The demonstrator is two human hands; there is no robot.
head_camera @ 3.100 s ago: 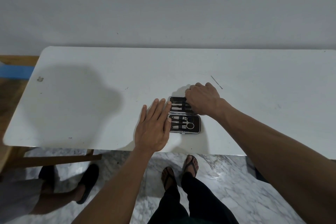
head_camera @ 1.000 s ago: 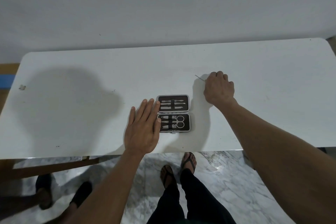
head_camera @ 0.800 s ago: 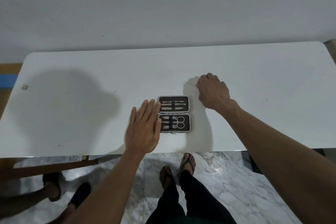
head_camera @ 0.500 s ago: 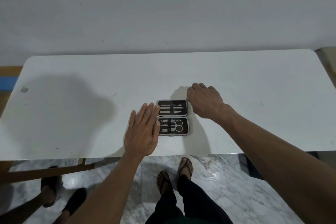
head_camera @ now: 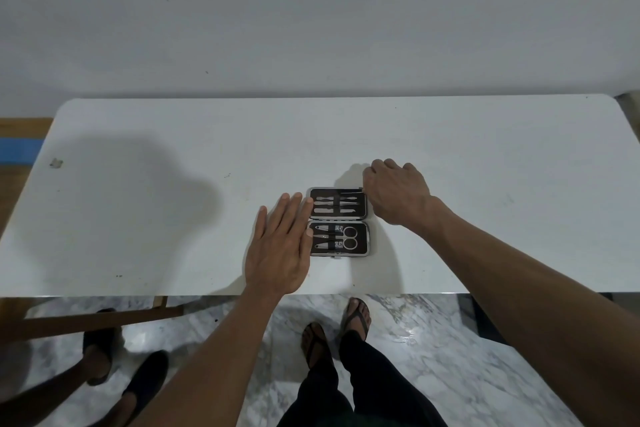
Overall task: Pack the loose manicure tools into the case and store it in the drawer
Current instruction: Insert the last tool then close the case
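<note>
The fingers [head_camera: 389, 166] of the right hand [head_camera: 394, 194] are curled under, knuckles up, at the upper right corner of the open case [head_camera: 339, 222], just right of frame centre. Whether a slim tool is pinched beneath them cannot be told, since the fingertips are hidden by the back of the hand. The fingers [head_camera: 294, 215] of the left hand [head_camera: 280, 250] are laid straight and released, flat on the worktop [head_camera: 138, 218], with their tips overlapping the left edge of the case and nothing gripped.

The case lies spread open near the lower edge of the worktop, at the centre of the frame. Slim implements are strapped in its upper half; clippers and scissors [head_camera: 348, 237] are held in the lower half.

The packing step is judged to be in hand, probably at the last tool or just past it. What the next move calls for is that any tool under the right hand be slid beneath the elastic strap while the case is steadied, after which the halves are to be folded shut. No drawer is shown in view.

Both forearms are extended from the lower edge of the frame, the right one crossing diagonally from the lower right.
</note>
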